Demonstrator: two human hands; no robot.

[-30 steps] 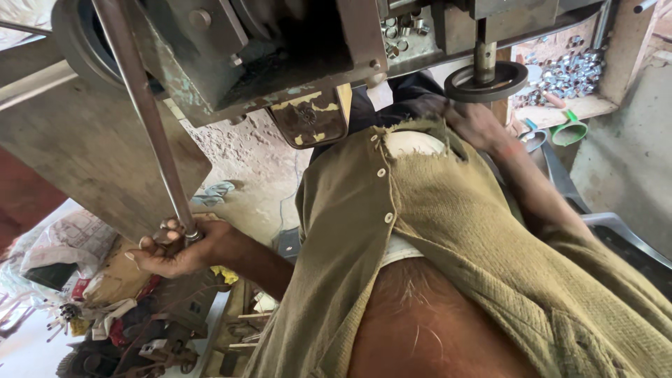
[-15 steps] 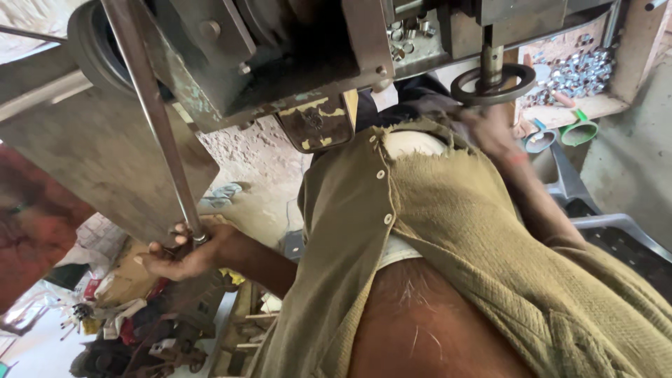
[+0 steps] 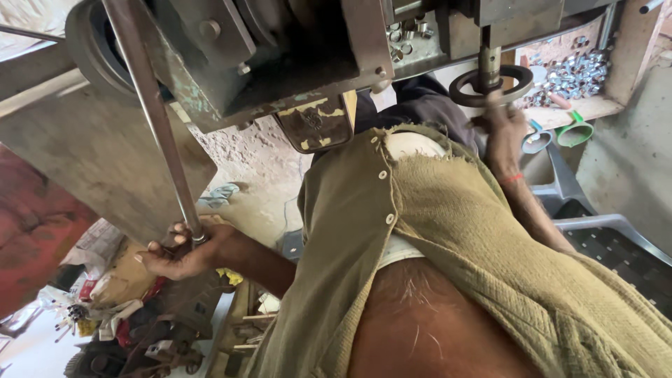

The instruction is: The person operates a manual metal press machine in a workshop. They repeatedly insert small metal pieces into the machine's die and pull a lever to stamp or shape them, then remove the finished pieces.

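Observation:
My left hand (image 3: 183, 253) is closed around the lower end of a long steel lever rod (image 3: 155, 122) that slants down from a heavy metal press machine (image 3: 280, 63). My right hand (image 3: 505, 129) reaches up to a black ring (image 3: 491, 85) on the machine's vertical shaft (image 3: 488, 59), with the fingertips pinching the ring's lower rim. My olive shirt (image 3: 448, 238), open at the front, fills the middle of the view.
A wooden tray of several small shiny metal rings (image 3: 584, 64) sits behind the shaft, with a green cup (image 3: 575, 133) beside it. A grey plastic chair (image 3: 609, 231) stands at the right. Tools and scrap (image 3: 119, 322) litter the floor at the lower left.
The view sways slightly. Both hands keep their hold on the lever and at the ring, with no clear shift.

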